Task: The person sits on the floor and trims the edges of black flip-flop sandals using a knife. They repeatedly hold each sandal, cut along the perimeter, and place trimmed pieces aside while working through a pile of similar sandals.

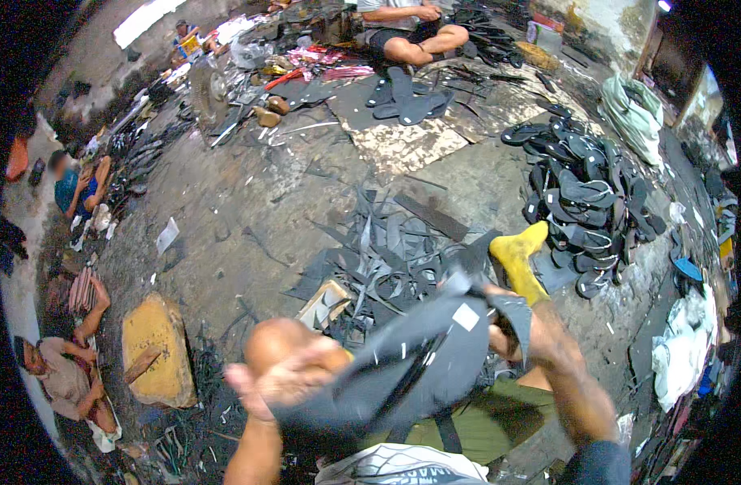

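Across my lap a black flip-flop [394, 364] lies slantwise, smeared by motion, with a white square sticker near its far right end. My right hand [506, 343] is closed round that end, its fingers partly hidden behind the rubber. A dark flap hangs beside these fingers. At the other end, my left hand [293, 376] has its fingers stretched out and touches the flip-flop's near left edge without gripping it. Black rubber offcuts [386, 250] lie heaped just beyond my hands. A yellow-socked foot [520, 255] stands out past my right hand.
At right rises a pile of black flip-flops [584, 194], with a pale green sack [633, 117] behind. A yellow block [156, 347] with a wooden piece on it sits at left. One person [415, 32] sits opposite; others sit at left. Scraps litter the floor.
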